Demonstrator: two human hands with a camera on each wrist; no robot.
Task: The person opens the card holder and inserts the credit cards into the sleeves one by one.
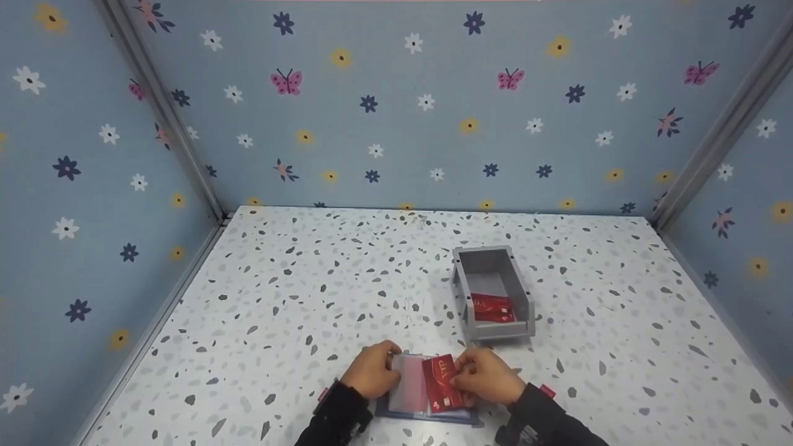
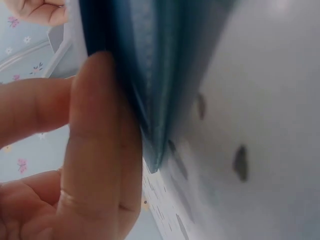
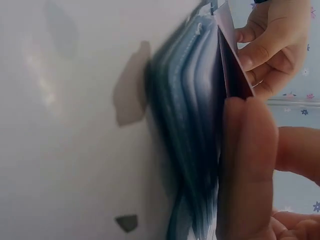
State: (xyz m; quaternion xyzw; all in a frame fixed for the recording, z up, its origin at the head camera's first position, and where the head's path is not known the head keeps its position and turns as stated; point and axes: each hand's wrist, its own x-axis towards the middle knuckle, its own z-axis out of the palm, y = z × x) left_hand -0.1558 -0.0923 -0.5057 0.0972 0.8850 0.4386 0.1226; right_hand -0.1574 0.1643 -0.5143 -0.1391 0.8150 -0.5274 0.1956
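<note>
A card holder [image 1: 406, 389] with clear plastic pages and a blue cover lies open on the table at the front. On its right page sits a red card [image 1: 441, 385] marked VIP, slightly tilted. My right hand [image 1: 490, 376] pinches that card by its right edge; in the right wrist view the card [image 3: 235, 75] stands away from the stacked pages [image 3: 187, 95]. With thumb and fingers, my left hand [image 1: 370, 370] grips the holder's left edge. Close up in the left wrist view, my left fingers [image 2: 97, 145] press against the blue layers [image 2: 165, 75].
Behind the holder, to the right, stands a grey plastic bin [image 1: 503, 331] with red cards [image 1: 493, 308] lying at its front end. The speckled white table [image 1: 347, 266] is bounded by blue flowered panels [image 1: 396, 118] at the back and both sides.
</note>
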